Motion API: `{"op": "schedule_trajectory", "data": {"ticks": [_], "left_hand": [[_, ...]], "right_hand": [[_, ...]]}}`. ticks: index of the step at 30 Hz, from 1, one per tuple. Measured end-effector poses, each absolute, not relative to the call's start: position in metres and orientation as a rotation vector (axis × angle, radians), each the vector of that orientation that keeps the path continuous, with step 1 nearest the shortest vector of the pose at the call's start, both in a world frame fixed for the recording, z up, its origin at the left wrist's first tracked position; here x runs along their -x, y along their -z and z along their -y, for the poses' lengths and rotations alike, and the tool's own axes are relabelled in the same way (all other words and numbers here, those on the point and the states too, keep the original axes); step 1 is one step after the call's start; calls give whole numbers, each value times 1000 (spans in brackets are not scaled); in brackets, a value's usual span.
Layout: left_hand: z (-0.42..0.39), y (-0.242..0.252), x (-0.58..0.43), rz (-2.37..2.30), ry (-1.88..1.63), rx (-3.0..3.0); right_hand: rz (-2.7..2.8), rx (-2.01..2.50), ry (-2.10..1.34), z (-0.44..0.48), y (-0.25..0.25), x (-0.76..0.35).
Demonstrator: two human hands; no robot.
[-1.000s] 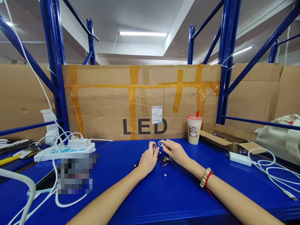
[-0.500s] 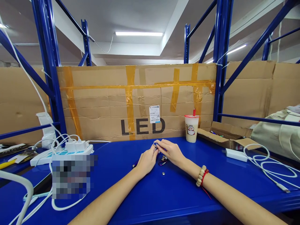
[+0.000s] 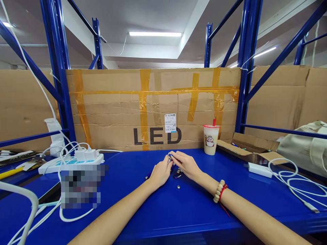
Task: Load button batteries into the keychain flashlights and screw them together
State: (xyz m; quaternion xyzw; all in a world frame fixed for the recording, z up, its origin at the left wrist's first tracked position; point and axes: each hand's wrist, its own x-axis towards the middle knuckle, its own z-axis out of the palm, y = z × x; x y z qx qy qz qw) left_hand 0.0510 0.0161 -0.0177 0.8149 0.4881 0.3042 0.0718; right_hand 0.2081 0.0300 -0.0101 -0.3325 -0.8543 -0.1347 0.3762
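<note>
Silver small metal piece [image 3: 170,159] pinched between bare left hand [image 3: 160,174] and bare right hand [image 3: 187,166], 2 together, likely for precise control.

Close head-worn view from the near side of a blue tabletop [image 3: 153,211], straight across toward a cardboard panel [image 3: 114,110].

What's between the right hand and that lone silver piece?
In the head view, a purple clip and some tiny pieces lie between the right hand and the silver piece.
</note>
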Motion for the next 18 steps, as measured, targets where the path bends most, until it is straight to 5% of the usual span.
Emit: {"op": "schedule_trajectory", "data": {"ticks": [18], "left_hand": [[-21,19,-49,-1514,-1156,-2248]], "right_hand": [[2225,988,243,-31,9,-210]]}}
